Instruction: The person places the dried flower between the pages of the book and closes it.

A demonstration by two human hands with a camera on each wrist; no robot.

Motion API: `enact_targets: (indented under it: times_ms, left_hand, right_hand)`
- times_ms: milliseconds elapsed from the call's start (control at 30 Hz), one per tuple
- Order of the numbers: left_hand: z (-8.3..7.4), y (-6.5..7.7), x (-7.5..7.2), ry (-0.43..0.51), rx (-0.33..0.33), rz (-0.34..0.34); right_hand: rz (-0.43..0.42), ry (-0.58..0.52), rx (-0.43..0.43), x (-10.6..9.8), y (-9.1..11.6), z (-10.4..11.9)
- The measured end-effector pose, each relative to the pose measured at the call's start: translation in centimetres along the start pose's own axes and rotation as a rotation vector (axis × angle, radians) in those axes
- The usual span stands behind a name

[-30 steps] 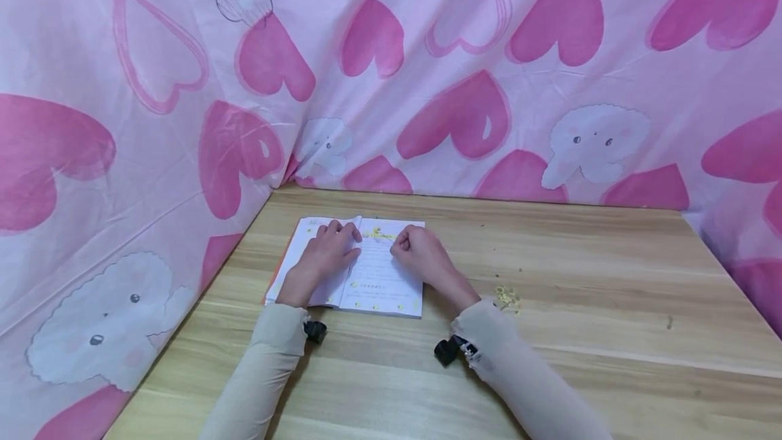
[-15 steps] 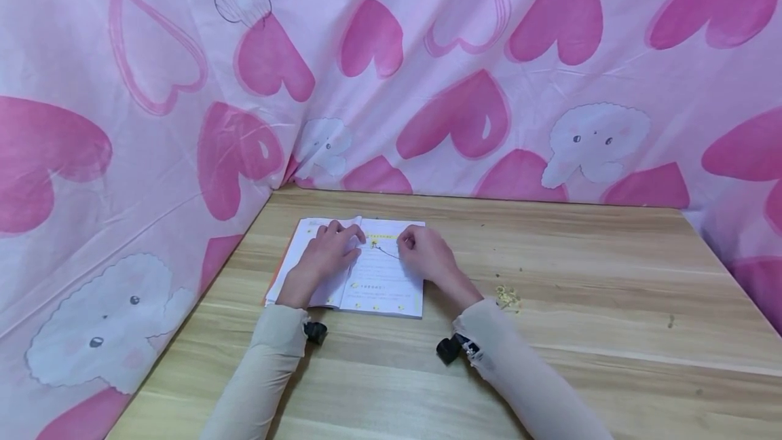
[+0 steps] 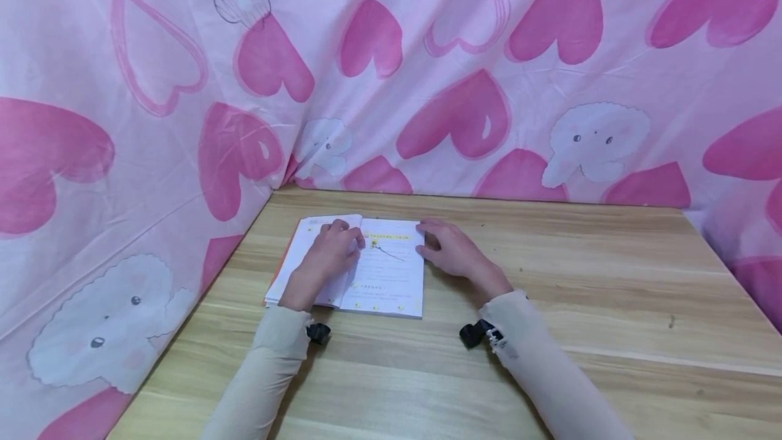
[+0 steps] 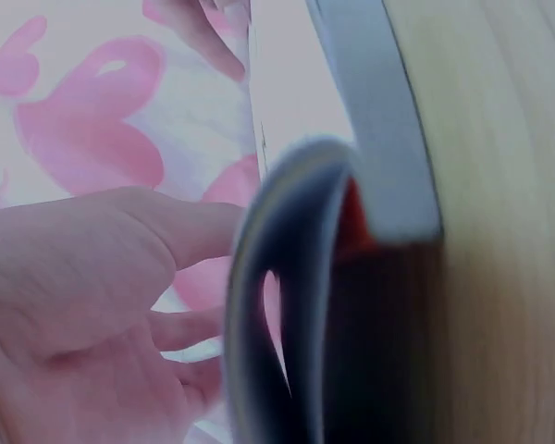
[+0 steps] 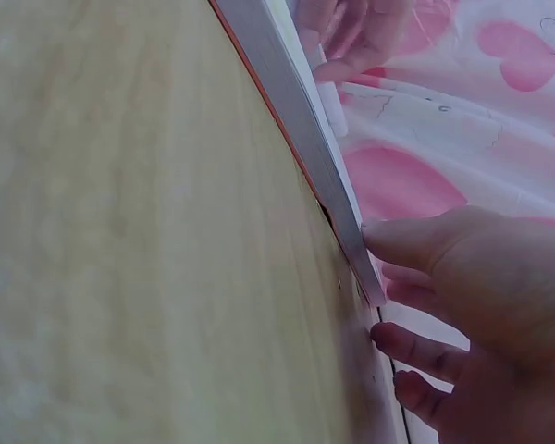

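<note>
An open book [image 3: 391,294] lies on the wooden table, its left pages [image 4: 250,277] bowing up in the left wrist view. On the right page lies a small dried flower [image 3: 375,244], its thin stem slanting down to the right. My left hand [image 3: 330,253] rests on the left page close to the fold, fingers bent loosely. At the book's right edge is my right hand [image 3: 455,250]. Its thumb [image 5: 407,240] touches the page edge in the right wrist view, while the fingers are spread apart from the thumb, holding nothing visible.
A pink curtain [image 3: 452,114] with hearts and puppies stands behind and left of the table [image 3: 611,277]. A few tiny specks, one of them a dark bit [image 3: 671,321], lie on the tabletop to the right.
My right hand has let go of the flower's stem, opened and moved right to the book's edge. The flower now lies still on the page. My right arm hides the yellow bits seen earlier.
</note>
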State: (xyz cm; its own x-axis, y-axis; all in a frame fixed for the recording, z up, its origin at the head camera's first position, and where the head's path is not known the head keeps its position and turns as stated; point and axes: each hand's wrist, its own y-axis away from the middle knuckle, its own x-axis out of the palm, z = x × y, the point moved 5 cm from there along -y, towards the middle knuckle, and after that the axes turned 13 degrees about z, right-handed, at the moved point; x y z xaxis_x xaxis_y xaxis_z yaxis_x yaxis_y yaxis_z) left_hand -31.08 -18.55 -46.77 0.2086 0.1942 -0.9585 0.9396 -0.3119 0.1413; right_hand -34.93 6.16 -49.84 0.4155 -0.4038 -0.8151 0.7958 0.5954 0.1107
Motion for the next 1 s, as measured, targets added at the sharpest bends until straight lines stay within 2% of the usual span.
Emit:
enact_targets:
  times_ms: [100, 233, 400, 700, 867, 1000]
  left_hand:
    - [-0.8, 0.0, -0.1, -0.033, 0.031, -0.018]
    - [-1.6, 0.0, 0.0, -0.048, 0.052, -0.002]
    - [-2.4, -0.2, 0.4, -0.030, 0.092, 0.010]
    - [-3.4, -0.9, 1.5, 0.039, 0.262, 0.045]
    - [-3.8, -0.9, 1.7, 0.064, 0.279, 0.045]
    - [-4.6, -0.6, 1.8, 0.057, 0.298, 0.030]
  right_hand:
    - [0.013, -0.004, -0.003, 0.0, -0.1, 0.0]
    - [0.019, 0.004, 0.007, 0.1, -0.1, 0.0]
    - [0.011, 0.011, 0.010, 0.3, -0.1, -0.1]
    - [-0.005, 0.013, 0.013, 0.5, 0.2, -0.3]
    - [-0.003, 0.012, 0.022, 0.5, 0.1, -0.3]
    - [0.005, 0.014, 0.027, 0.5, 0.2, -0.5]
